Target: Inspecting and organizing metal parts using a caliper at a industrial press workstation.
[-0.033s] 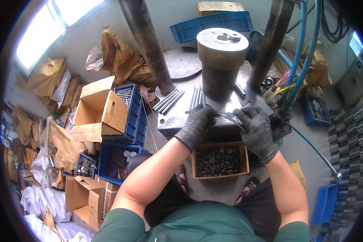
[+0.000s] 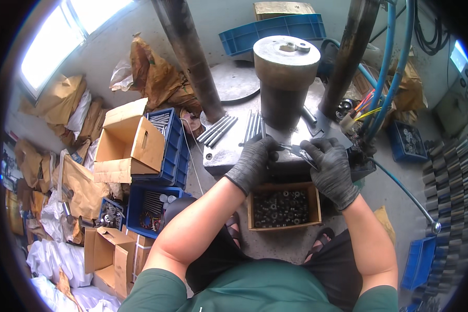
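My left hand [image 2: 255, 160], in a dark grey glove, is closed around what looks like a thin metal rod [image 2: 263, 128], whose end rises above the fingers. My right hand [image 2: 332, 169], gloved alike, grips pliers [image 2: 308, 157]. The pliers' narrow jaws point left to my left fingertips; whether they touch the rod is hidden. Both hands are over the front edge of a metal machine plate [image 2: 221, 160]. On the plate, a group of loose metal rods [image 2: 217, 131] lies at the left, and several more rods [image 2: 251, 126] lie just beyond my left hand.
A thick metal cylinder [image 2: 286, 67] stands mid-plate, with small rings on top, between two steel columns [image 2: 190, 57]. Below my hands is a box [image 2: 317, 208] of dark nut-like parts. Blue crates [image 2: 178, 161] and cartons [image 2: 122, 143] crowd the left; blue hoses [image 2: 392, 67] hang right.
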{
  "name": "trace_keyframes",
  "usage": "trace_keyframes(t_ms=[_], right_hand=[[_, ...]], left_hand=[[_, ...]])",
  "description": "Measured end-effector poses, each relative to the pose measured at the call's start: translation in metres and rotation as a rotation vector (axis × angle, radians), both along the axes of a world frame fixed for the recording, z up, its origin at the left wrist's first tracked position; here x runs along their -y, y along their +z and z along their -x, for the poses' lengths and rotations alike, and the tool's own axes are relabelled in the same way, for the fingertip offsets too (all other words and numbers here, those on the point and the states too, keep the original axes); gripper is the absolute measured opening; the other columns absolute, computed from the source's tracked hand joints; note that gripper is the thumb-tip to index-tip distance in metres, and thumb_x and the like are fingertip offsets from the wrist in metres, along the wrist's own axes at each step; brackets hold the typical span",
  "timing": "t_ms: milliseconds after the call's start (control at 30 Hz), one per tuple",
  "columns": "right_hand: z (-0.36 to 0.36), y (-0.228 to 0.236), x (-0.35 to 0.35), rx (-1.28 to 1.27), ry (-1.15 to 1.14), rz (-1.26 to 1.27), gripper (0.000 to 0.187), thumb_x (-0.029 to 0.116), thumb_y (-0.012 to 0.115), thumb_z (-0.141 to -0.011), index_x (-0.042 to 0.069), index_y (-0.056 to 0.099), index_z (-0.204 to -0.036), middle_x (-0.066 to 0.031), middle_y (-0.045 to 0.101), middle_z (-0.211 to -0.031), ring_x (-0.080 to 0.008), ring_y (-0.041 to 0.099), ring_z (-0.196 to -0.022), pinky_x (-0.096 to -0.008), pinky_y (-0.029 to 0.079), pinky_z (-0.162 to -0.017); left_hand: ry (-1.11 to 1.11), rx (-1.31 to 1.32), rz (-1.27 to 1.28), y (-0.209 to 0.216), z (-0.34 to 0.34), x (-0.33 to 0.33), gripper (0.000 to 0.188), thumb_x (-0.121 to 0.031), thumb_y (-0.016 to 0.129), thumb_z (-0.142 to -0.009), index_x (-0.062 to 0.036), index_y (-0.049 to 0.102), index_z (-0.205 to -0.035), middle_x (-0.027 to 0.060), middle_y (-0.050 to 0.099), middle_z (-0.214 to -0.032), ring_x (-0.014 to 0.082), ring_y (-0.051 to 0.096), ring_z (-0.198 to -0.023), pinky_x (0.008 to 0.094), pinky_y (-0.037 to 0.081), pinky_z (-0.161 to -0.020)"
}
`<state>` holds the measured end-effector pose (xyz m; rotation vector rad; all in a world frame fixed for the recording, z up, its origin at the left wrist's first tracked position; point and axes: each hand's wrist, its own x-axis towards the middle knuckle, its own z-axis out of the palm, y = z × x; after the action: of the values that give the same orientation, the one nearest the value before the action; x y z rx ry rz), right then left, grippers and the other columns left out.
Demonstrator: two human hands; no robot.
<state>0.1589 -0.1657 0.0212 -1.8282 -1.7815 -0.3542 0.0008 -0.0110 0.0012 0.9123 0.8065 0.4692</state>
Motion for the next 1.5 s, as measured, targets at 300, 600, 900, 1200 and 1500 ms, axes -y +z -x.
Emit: trace_keyframes(t_ms=[300, 600, 900, 1200, 1500], right_hand=[[-0.006, -0.005, 0.001, -0.001, 0.011, 0.030, 0.051, -0.004, 0.064, -0.069, 0.010, 0.072, -0.116, -0.0130, 0.069, -0.100, -0.0378, 0.064, -0.097, -0.0477, 0.052, -0.087], [-0.025, 0.000, 0.013, -0.849, -0.096, 0.188, 0.049, 0.005, 0.070, -0.087, -0.003, 0.063, -0.134, -0.0149, 0.073, -0.120, -0.0185, 0.067, -0.110, -0.0326, 0.052, -0.097], [-0.032, 0.014, 0.024, -0.860, -0.042, 0.423, 0.048, 0.005, 0.071, -0.086, -0.004, 0.064, -0.133, -0.0115, 0.073, -0.115, -0.0146, 0.065, -0.106, -0.0311, 0.053, -0.095], [-0.034, 0.018, 0.030, -0.950, 0.139, 0.512, 0.050, 0.002, 0.072, -0.084, -0.003, 0.065, -0.133, -0.0113, 0.073, -0.118, -0.0145, 0.065, -0.110, -0.0312, 0.051, -0.100], [-0.020, 0.020, 0.029, -0.751, 0.245, 0.506, 0.048, -0.002, 0.066, -0.087, 0.003, 0.065, -0.135, -0.0119, 0.074, -0.116, -0.0139, 0.066, -0.108, -0.0310, 0.052, -0.099]], left_hand=[[-0.054, -0.015, -0.065, 0.002, 0.001, 0.002, 0.013, -0.016, 0.062, -0.089, -0.0074, 0.063, -0.099, 0.0013, 0.057, -0.071, 0.0117, 0.051, -0.056, 0.0276, 0.047, -0.052], [-0.166, -0.063, -0.391, -0.001, 0.008, 0.001, 0.030, -0.021, 0.059, -0.101, -0.0036, 0.067, -0.124, 0.0055, 0.069, -0.096, 0.0106, 0.062, -0.076, 0.0255, 0.052, -0.066], [-0.151, -0.042, -0.850, -0.008, 0.009, 0.001, 0.030, -0.011, 0.068, -0.095, -0.0015, 0.067, -0.124, 0.0060, 0.069, -0.100, 0.0121, 0.062, -0.091, 0.0304, 0.054, -0.084], [-0.325, 0.046, -0.497, 0.004, 0.018, 0.004, 0.025, -0.016, 0.067, -0.096, -0.0056, 0.069, -0.119, 0.0033, 0.069, -0.101, 0.0113, 0.062, -0.091, 0.0278, 0.053, -0.083], [-0.406, 0.125, -0.412, 0.010, 0.020, 0.011, 0.037, -0.025, 0.063, -0.100, -0.0014, 0.065, -0.128, 0.0024, 0.066, -0.078, 0.0092, 0.063, -0.067, 0.0235, 0.051, -0.061]])
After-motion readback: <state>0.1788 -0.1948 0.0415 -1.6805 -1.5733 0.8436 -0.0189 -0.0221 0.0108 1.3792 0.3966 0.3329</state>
